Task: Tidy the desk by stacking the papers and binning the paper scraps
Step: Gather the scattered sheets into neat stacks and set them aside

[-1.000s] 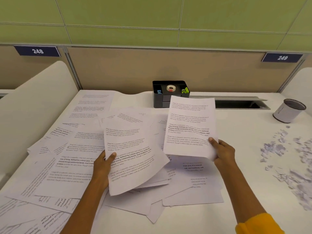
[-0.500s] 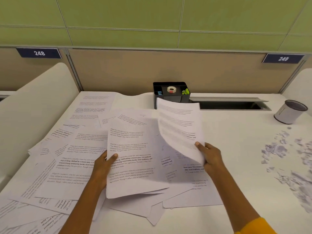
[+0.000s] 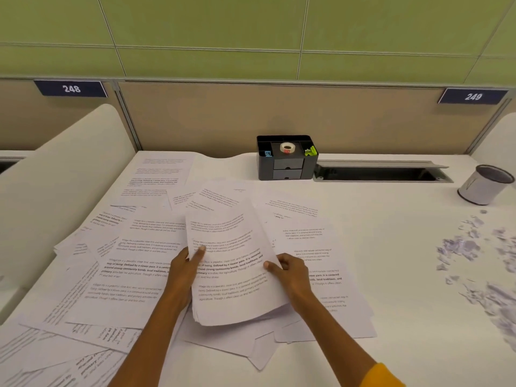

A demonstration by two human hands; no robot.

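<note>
Both my left hand (image 3: 183, 270) and right hand (image 3: 290, 270) pinch the small stack (image 3: 234, 263) at centre frame; its sheets look unaligned, so loosening my fingers could fan them.

Loose papers (image 3: 134, 247) cover the counter's (image 3: 391, 247) left half. Paper scraps (image 3: 474, 252) lie right. An organiser (image 3: 286, 159) stands at the rear centre; a bin (image 3: 484, 184) stands rear right.

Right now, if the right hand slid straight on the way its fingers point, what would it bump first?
The right hand points left across the held stack; it would likely meet the left hand first.
</note>
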